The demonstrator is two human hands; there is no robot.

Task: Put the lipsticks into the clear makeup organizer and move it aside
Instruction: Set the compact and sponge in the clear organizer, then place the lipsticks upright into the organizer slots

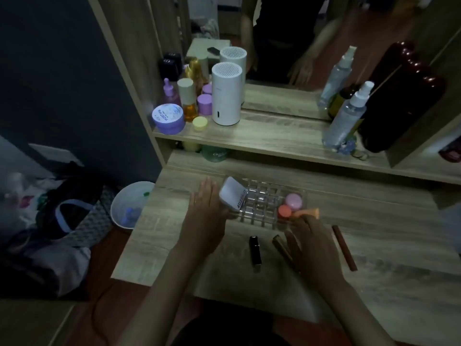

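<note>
head view: left hand (pixel 208 216) holds a white case (pixel 233 197) over the organizer (pixel 264 203). three lipsticks (pixel 255 250) lie on the table (pixel 374 245) near it. right hand (pixel 314 250), fingers spread wide, covers one.

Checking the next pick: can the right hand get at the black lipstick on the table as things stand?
Probably yes. The black lipstick lies flat on the table, in the open just beside the right hand, with nothing on it. The brown lipstick lies between them, partly under that hand, so it might get nudged.
</note>
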